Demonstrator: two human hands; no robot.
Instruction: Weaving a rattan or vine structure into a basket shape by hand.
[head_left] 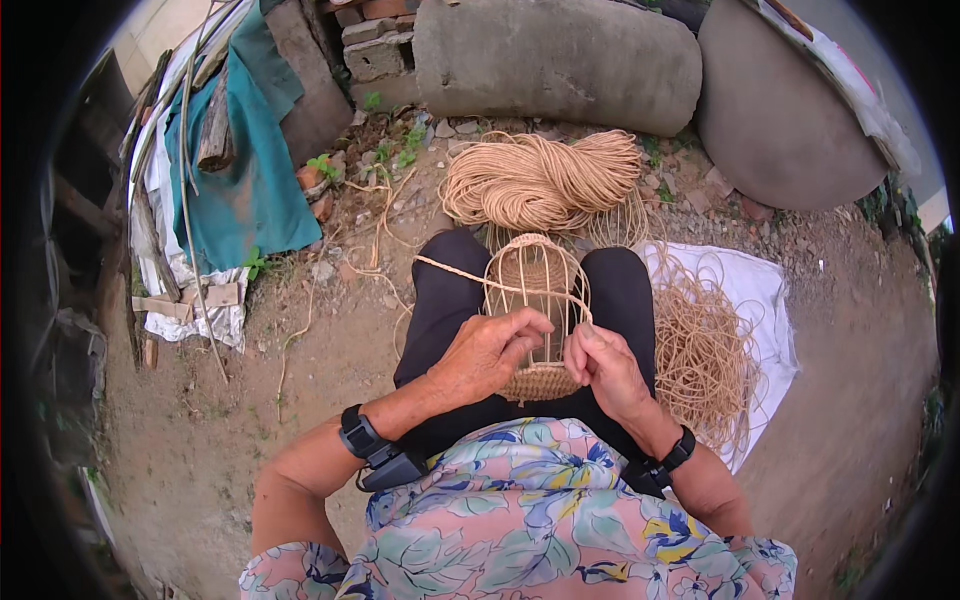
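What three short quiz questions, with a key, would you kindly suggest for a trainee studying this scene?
1. True or false: the loose tangle of cord lies on the white sheet, to the person's right.
2. Short answer: which is nearer that tangle, the left hand or the right hand?
3. Multiple choice: where is the partly woven frame?
A) On the teal cloth
B) Between the person's knees
C) On top of the bricks

Key: 1. True. 2. The right hand. 3. B.
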